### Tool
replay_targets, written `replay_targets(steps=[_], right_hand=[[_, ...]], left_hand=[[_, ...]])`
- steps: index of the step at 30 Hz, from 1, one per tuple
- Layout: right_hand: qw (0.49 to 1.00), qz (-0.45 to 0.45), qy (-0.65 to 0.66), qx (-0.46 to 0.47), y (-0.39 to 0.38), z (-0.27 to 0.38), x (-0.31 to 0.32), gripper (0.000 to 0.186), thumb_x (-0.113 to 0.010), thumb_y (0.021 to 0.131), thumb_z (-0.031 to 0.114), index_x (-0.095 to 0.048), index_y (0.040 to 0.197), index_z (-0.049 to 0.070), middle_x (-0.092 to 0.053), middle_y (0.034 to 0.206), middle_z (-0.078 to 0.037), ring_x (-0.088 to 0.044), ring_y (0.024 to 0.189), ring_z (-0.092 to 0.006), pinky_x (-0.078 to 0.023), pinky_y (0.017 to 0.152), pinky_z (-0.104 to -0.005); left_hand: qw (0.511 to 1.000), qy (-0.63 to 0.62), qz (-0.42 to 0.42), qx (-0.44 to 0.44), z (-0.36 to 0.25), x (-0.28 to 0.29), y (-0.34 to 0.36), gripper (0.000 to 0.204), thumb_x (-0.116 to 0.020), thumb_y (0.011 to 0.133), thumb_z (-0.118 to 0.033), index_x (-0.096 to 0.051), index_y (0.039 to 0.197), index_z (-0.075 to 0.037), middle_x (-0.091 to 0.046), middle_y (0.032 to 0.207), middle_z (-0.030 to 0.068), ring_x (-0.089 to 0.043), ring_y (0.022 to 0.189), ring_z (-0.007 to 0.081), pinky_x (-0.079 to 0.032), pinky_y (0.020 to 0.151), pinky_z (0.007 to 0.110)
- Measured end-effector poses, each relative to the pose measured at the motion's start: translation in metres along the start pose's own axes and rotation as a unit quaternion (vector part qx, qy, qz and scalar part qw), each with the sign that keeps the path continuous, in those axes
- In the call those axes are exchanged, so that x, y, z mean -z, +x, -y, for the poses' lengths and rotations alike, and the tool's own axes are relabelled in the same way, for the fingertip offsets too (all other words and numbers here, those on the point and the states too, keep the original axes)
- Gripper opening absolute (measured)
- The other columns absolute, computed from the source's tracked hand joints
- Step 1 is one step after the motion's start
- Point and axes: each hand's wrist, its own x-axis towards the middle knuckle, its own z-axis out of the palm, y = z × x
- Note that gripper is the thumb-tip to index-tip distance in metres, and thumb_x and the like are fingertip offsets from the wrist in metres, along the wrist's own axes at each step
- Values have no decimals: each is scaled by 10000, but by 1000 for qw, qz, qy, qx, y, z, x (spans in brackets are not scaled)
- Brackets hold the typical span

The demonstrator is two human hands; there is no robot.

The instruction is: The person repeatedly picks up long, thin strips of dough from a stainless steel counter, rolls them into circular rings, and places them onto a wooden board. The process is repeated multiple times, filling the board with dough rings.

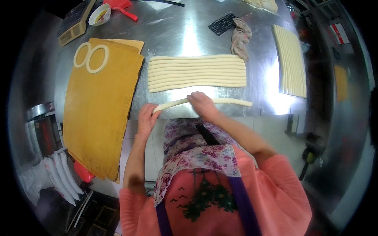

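A single pale dough strip [232, 101] lies along the front edge of the steel table. My left hand [148, 115] is closed on its left end, and my right hand [200, 103] grips it near the middle, with the right part trailing on the steel. Just beyond lies a block of several parallel dough strips [197, 73]. To the left, two dough rings [97, 59] rest on the upper part of stacked yellow boards [94, 114].
Behind are a bowl [99, 15], a red plastic tool [120, 8], a dark box [75, 23], a black scraper [221, 23], a crumpled cloth [241, 39] and a dough lump [262, 4]. More strips [289, 61] lie at right on the steel table [264, 106].
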Motion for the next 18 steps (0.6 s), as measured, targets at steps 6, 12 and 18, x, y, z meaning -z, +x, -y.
replay_targets(steps=[6, 12, 18], right_hand=[[988, -35, -89, -121, -91, -61, 90, 337, -625, 869, 41, -676, 1201, 9, -649, 1114, -168, -628, 1064, -363, -518, 936, -449], [964, -22, -94, -246, -166, -93, 143, 405, -679, 870, 29, -671, 1275, 45, -663, 1174, -175, -633, 1120, -365, -534, 941, -444], [960, -14, -96, -263, -171, -95, 155, 405, -713, 886, 47, -673, 1289, 56, -663, 1202, -176, -627, 1120, -392, -536, 941, -456]], left_hand=[[1000, 8, -8, 12, 3, 2, -2, 250, -829, 829, -152, -722, 1017, -27, -690, 985, 131, -657, 920, 352, -529, 823, 431], [999, 22, 12, 22, 7, 3, 0, 248, -820, 829, -160, -722, 1019, -35, -687, 980, 127, -653, 925, 353, -519, 818, 431], [998, 59, 11, -8, -5, 4, 12, 252, -801, 818, -159, -725, 1032, -50, -682, 997, 116, -643, 982, 349, -505, 862, 450]])
